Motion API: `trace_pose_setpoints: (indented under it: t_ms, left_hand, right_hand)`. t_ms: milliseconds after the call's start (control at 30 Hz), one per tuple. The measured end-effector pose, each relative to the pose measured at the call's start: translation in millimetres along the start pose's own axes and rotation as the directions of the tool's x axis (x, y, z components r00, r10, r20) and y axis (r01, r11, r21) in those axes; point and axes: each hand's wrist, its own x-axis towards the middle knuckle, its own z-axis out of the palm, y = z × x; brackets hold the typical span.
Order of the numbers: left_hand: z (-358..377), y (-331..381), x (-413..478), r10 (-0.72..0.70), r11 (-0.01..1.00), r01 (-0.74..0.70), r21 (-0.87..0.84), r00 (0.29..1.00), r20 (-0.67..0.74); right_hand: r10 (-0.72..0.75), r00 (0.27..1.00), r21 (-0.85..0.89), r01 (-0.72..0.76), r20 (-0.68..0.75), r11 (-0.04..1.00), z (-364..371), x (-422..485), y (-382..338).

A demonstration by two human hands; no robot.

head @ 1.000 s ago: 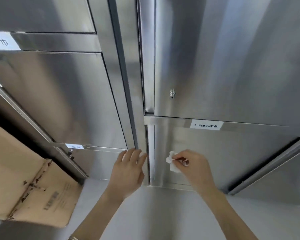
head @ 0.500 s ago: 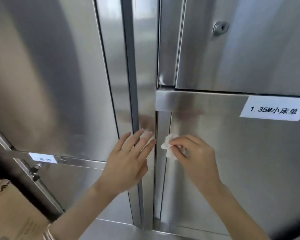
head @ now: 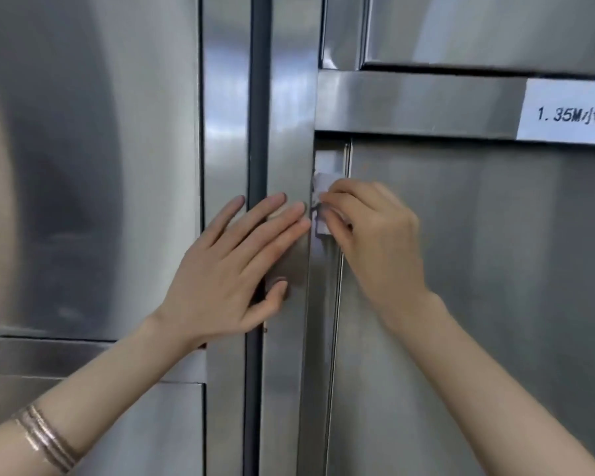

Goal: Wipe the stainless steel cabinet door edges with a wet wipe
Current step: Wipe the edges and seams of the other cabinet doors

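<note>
My right hand (head: 375, 235) pinches a small crumpled white wet wipe (head: 321, 187) and presses it into the narrow left edge strip (head: 327, 304) of the lower right stainless steel cabinet door (head: 478, 286). Most of the wipe is hidden behind my fingers. My left hand (head: 234, 266) lies flat with fingers spread on the vertical steel post (head: 289, 132) just left of that edge, its fingertips almost touching the wipe. It holds nothing.
A dark vertical gap (head: 256, 115) runs down the post under my left hand. A white paper label (head: 567, 113) is stuck on the horizontal rail (head: 409, 104) above the door. Another steel door (head: 83, 166) fills the left side.
The view has closed in on the cabinet. My right hand has slid the wipe up the door's left edge, and my left hand has moved up alongside it on the post.
</note>
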Motion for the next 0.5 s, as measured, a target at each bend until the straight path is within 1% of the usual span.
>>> trace_pose_setpoints:
  t_ms: [67,133,167,233,300,333,367,433,467,500]
  left_hand:
    - [0.5,-0.8,-0.8,-0.007,1.0,0.007,-0.022,1.0,-0.001]
    - [-0.7,-1.6,0.3,-0.006,0.999,0.006,-0.032,1.0,-0.003]
    - [-0.9,-1.4,0.1,-0.001,1.0,0.001,-0.03,1.0,-0.004]
    - [-0.7,-1.3,-0.9,0.001,1.0,-0.001,-0.028,1.0,-0.012]
    - [-0.7,-1.0,-0.4,-0.003,1.0,0.003,-0.026,1.0,-0.021]
    - [-0.9,-0.2,0.0,-0.005,1.0,0.005,-0.024,1.0,-0.023]
    - [-1.2,-0.2,0.4,-0.007,1.0,0.007,-0.026,1.0,-0.022]
    - [-2.4,0.1,0.3,-0.008,0.999,0.008,-0.04,1.0,-0.021]
    - [-2.8,-0.4,0.3,-0.005,0.999,0.004,-0.044,1.0,-0.027]
    - [-2.7,-1.2,0.0,0.001,0.999,-0.003,-0.045,0.999,-0.034]
  right_hand:
    - [-0.029,0.994,-0.017,0.031,0.106,0.999,-0.5,-7.9,-4.2]
    - [-0.077,0.987,-0.057,0.086,0.145,0.995,-3.4,6.3,0.7]
    - [-0.082,0.985,-0.082,0.096,0.152,0.992,-3.5,18.2,3.7]
    - [-0.066,0.991,-0.131,0.081,0.118,0.988,0.2,35.9,6.3]
    - [-0.036,0.997,-0.12,0.045,0.07,0.992,3.8,26.1,0.0]
    - [-0.03,0.997,-0.108,0.037,0.07,0.993,3.9,12.0,-5.2]
    - [-0.033,0.995,-0.102,0.042,0.089,0.994,2.3,-3.6,-9.3]
    - [-0.086,0.984,-0.101,0.103,0.156,0.99,-4.4,-18.1,-9.8]
    - [-0.106,0.979,-0.098,0.124,0.177,0.987,-5.5,-10.7,-6.1]
    - [-0.092,0.981,-0.1,0.111,0.173,0.989,-4.8,3.4,-2.3]
